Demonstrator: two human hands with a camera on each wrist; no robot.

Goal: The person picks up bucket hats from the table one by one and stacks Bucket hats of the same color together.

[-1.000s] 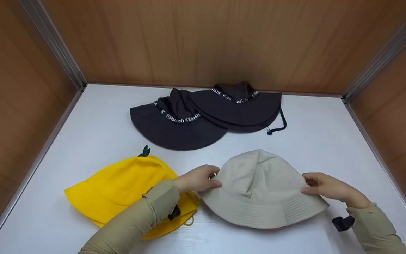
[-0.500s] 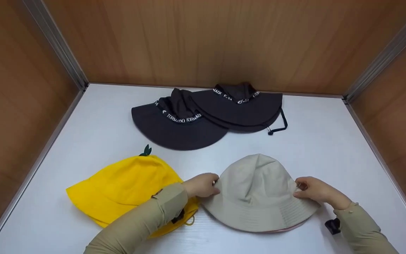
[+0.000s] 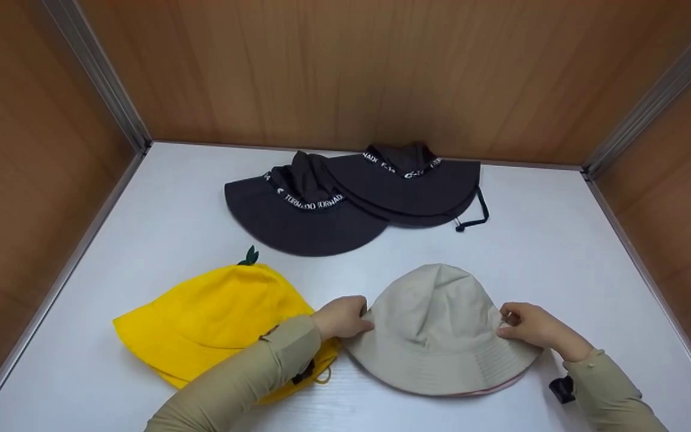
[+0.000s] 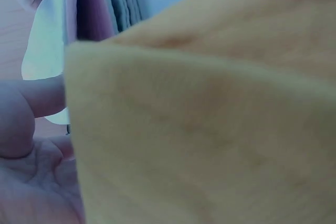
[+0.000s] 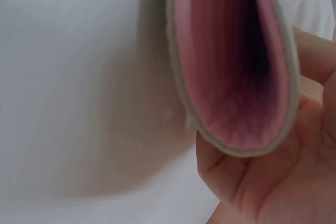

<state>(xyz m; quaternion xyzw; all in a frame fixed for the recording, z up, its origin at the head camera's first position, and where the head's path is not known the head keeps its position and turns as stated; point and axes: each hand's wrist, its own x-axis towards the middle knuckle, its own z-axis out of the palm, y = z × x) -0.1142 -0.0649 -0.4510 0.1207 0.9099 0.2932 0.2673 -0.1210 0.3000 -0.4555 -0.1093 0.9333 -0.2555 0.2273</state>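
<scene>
A pale beige bucket hat (image 3: 441, 324) lies flattened on the white table, crown away from the person. My left hand (image 3: 344, 317) pinches its left side where crown meets brim, and my right hand (image 3: 534, 329) pinches the matching spot on the right. Through the right wrist view the hat's pink lining (image 5: 226, 87) shows inside the folded brim, with fingers (image 5: 220, 166) behind it. Beneath my left forearm lies a yellow bucket hat (image 3: 213, 318) with a green leaf tip; its brim (image 4: 199, 129) blocks much of the left wrist view.
Toward the back, two dark hats overlap: the left hat (image 3: 309, 231) and the right hat (image 3: 405, 189), which has a black cord (image 3: 483, 207). Wooden panels (image 3: 345, 72) enclose the table (image 3: 561, 240) at the back and both sides.
Both hands have drawn the beige hat slightly nearer the person. The right hand has also shifted left, and the hat looks a little narrower. The other hats stay where they were.
</scene>
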